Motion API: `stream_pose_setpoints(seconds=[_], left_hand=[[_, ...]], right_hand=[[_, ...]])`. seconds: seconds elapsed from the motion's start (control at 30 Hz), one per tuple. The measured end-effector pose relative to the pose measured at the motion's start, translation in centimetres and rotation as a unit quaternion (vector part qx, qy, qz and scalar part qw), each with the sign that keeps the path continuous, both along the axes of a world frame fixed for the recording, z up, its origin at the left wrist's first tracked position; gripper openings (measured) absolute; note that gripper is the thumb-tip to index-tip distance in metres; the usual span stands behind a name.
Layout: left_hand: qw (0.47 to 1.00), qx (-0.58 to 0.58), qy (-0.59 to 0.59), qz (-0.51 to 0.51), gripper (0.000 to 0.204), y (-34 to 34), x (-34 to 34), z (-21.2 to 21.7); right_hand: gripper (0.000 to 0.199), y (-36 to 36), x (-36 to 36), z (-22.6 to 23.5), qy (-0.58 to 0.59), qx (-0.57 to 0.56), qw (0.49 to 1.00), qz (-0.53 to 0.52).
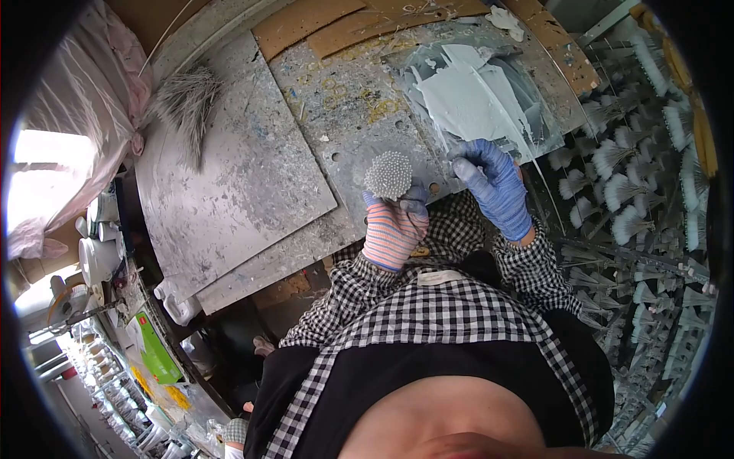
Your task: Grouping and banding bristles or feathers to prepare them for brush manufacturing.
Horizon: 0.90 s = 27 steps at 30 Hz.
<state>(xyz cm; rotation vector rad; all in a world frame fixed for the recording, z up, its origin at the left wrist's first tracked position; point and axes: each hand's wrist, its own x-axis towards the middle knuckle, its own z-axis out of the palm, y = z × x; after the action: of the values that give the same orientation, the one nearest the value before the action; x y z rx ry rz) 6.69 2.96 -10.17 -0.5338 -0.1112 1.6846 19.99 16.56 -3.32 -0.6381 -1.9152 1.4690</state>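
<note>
My left hand (pixel 391 233), in a pink and blue striped glove, is closed around a round bunch of thin stems with silvery bead tips (pixel 388 174). It holds the bunch upright at the table's near edge, with the bead tips facing up; the stems below are mostly hidden. To its right, my right hand (pixel 495 187), in a blue glove with greyed fingertips, has its fingers curled together. Whatever may be between them is too small to make out. Just beyond it, white paste (pixel 466 96) is spread over a glassy sheet (pixel 547 131).
A loose bunch of grey stems (pixel 191 103) lies on a stained board (pixel 229 183) at the left. Cardboard (pixel 397 19) lines the far edge. Racks of fan-shaped grey bunches (pixel 615 157) stand close at the right. A white jug (pixel 182 306) sits below the table's left side.
</note>
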Motion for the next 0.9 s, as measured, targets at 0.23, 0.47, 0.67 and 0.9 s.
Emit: stream_pose_setpoints(seconds=[0.23,0.47,0.67,0.9], left_hand=[[0.998,-0.051,-0.028,0.011,0.032,0.2,0.2,0.9],[1.000,-0.020,0.006,0.009,0.037,0.3,-0.1,0.7],[0.988,-0.128,0.084,0.034,0.035,0.3,0.2,1.1],[0.843,-0.097,0.529,0.013,0.067,-0.7,-2.4,3.1]], right_hand=[[0.014,-0.1,-0.2,-0.9,-0.009,-0.013,1.000,0.012],[0.016,-0.1,-0.1,-0.7,-0.026,0.010,1.000,0.013],[0.017,0.1,0.1,-1.5,-0.027,-0.005,1.000,0.013],[0.026,2.4,-0.3,1.6,-0.086,0.008,0.995,0.049]])
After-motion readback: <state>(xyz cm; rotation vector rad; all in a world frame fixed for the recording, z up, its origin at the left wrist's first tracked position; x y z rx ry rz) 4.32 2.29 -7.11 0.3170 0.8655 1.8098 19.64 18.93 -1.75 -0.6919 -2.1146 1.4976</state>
